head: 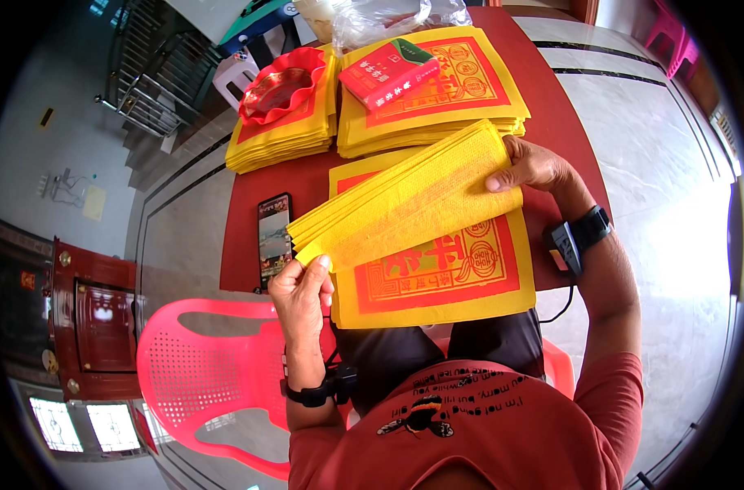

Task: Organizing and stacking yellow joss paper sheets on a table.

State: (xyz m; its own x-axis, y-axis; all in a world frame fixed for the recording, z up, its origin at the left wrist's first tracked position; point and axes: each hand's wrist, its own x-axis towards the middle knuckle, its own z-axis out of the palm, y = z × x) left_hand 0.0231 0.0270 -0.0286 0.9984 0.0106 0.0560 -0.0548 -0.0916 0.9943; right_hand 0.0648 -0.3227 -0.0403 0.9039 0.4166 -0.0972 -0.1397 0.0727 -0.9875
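Note:
Between my two hands is a folded bundle of yellow joss paper (409, 202), its layered edges fanned along the far side. My left hand (301, 288) pinches the near left corner with thumb and forefinger. At the other end, my right hand (531, 168) grips the bundle, thumb on top and fingers behind. Beneath it lies a stack of yellow joss paper with a red printed panel (445, 275), partly covered by the bundle and reaching past the table's near edge above my lap.
On the red table (562, 184) are two more joss paper stacks, one under a red scalloped dish (281, 86), the other under a red box (389, 72). A smartphone (275, 236) lies left. Behind is a clear plastic bag (384, 24). A pink plastic chair (206, 373) stands at left.

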